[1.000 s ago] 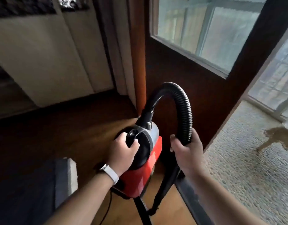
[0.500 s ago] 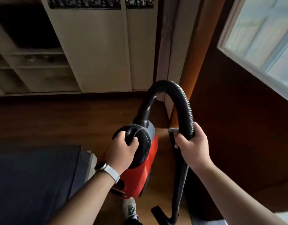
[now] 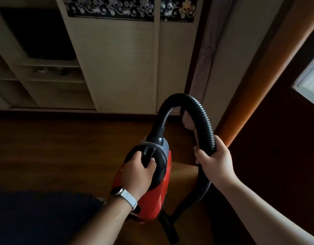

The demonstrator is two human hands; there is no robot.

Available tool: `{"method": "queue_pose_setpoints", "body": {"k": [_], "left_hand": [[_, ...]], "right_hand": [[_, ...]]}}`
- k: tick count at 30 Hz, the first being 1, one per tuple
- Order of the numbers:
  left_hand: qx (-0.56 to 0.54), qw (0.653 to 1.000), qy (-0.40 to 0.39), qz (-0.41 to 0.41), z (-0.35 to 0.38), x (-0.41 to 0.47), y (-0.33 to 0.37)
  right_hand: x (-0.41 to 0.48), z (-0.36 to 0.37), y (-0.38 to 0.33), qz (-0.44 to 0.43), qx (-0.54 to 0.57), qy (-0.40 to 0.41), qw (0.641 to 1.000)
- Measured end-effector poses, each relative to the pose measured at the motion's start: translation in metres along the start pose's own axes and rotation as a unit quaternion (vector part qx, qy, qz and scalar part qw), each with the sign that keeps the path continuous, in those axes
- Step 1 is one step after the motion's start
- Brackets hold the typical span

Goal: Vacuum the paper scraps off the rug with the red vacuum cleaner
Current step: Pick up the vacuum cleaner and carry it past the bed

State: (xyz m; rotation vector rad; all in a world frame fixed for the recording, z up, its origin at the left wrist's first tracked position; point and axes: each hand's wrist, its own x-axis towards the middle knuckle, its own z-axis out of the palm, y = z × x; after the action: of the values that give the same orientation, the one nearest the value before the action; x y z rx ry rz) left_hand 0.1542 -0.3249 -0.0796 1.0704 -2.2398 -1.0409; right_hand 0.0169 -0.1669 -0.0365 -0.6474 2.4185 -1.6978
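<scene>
Red vacuum cleaner (image 3: 158, 197) sits low centre in the head view, carried or just off the wood floor (image 3: 55, 147), can't tell which; its black top cap and carry handle (image 3: 147, 154) face up at the camera. Left hand (image 3: 136, 172) is wrapped around that handle, fingers curled over it, a pale watch strap (image 3: 128, 197) on the wrist. Black ribbed hose (image 3: 202, 119) leaves the front of the body at about 12 o'clock, arches up and over, and drops toward 5 o'clock into the right hand (image 3: 216, 161), which is clenched around it near the end of the ribbing. Below that grip the dark tube (image 3: 204, 188) runs on down toward 6 o'clock to a nozzle (image 3: 167, 225) near the bottom edge, so the long axis of the wand is roughly 12-to-6, tip pointing back toward the person's feet. Dark blue rug (image 3: 43, 218) lies at about 8 o'clock from the vacuum, its edge just beside the red body; no paper scraps visible on the part in view, too dark to be sure. Left hand is the nearer one to the rug, but the nozzle is on the right-hand side, so my guess is the wand must swing across from 5 o'clock to 8 o'clock. Pale cabinet doors (image 3: 117, 68) at 12 o'clock, curtain (image 3: 205, 59) and door frame (image 3: 258, 76) at 1 to 2 o'clock.
</scene>
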Motion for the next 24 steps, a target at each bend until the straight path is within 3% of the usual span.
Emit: {"method": "queue_pose_setpoints", "body": {"k": [6,12,24], "left_hand": [[0.009,0.999,0.041,-0.008,0.001,0.094,-0.008],[0.028,0.994,0.093,-0.055,0.017,0.189,-0.013],[0.063,0.959,0.218,-0.168,0.017,0.336,-0.018]], "right_hand": [[0.088,0.055,-0.001,-0.024,0.028,-0.035,0.999],[0.195,0.111,0.007,-0.021,0.076,-0.125,0.989],[0.388,0.217,-0.016,-0.052,0.136,-0.332,0.932]]}}
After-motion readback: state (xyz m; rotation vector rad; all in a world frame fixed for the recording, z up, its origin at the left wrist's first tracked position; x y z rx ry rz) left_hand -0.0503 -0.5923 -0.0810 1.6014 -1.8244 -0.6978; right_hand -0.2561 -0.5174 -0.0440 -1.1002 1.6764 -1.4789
